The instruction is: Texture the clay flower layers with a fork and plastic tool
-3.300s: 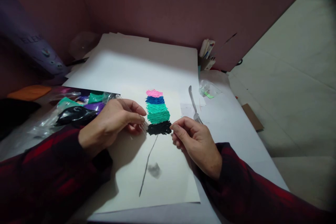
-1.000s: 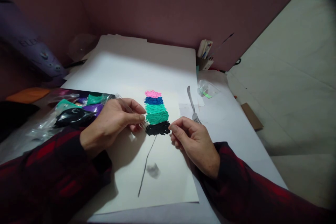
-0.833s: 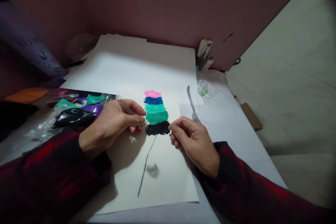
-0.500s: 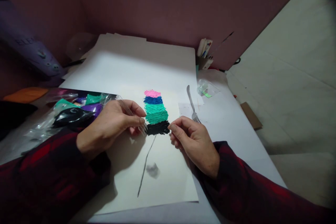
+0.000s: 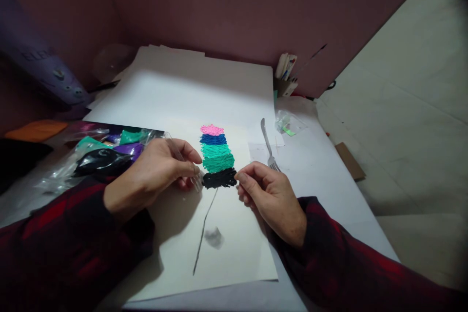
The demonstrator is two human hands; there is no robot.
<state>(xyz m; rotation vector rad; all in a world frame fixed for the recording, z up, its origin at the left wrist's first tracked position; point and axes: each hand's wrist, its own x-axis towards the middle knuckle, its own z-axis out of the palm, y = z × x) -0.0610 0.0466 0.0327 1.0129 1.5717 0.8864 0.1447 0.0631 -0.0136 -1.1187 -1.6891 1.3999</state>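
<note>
My left hand (image 5: 161, 170) is closed around a clear plastic fork (image 5: 196, 183), its tines pointing down at the left edge of a black band (image 5: 220, 178) with a rough, stringy surface. My right hand (image 5: 268, 195) pinches with thumb and forefinger at the right end of that band; whether a bit of it sits between the fingertips is hidden. Above the black band lie green (image 5: 218, 161), turquoise (image 5: 215, 150), blue (image 5: 213, 139) and pink (image 5: 212, 129) bands, stacked on white paper (image 5: 241, 253). A thin dark line (image 5: 203, 234) runs down the paper below, beside a grey smudge (image 5: 214, 237).
A metal fork (image 5: 268, 148) lies right of the bands, near a small clear bag (image 5: 288, 123). Plastic packets of coloured material (image 5: 104, 161) are heaped at the left. Large white sheets (image 5: 197, 83) lie behind, against the wall. Pens stand in a holder (image 5: 285, 75).
My left hand has drawn slightly left with the plastic fork, and its tines have come away a little from the black band's edge. My right hand stays nearly still.
</note>
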